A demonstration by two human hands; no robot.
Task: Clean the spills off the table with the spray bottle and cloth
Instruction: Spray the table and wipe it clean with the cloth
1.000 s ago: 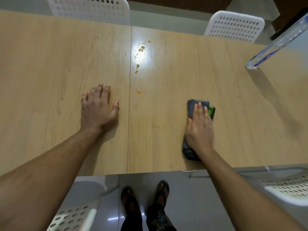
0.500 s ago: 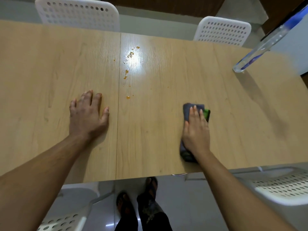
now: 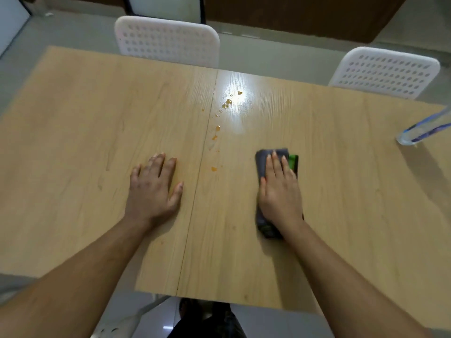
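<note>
Orange spill drops (image 3: 215, 132) trail down the middle seam of the light wooden table (image 3: 85, 142), from a shiny patch to a lone drop near my hands. My right hand (image 3: 279, 191) lies flat, fingers straight, on a folded dark grey cloth (image 3: 262, 159) with a green edge, right of the spills. Palm down on the bare wood, my left hand (image 3: 152, 189) rests left of the seam. The clear spray bottle (image 3: 424, 129) with a blue label stands at the far right edge, partly cut off by the frame.
Two white perforated chairs (image 3: 168, 40) (image 3: 383, 71) stand along the table's far side. The table's near edge runs just above my feet (image 3: 207, 318) on the tiled floor. A dark wooden wall lies beyond the chairs.
The view has shifted so that the table sits further right and lower in frame. Both hands stay flat in the same places on the table; the cloth has not moved.
</note>
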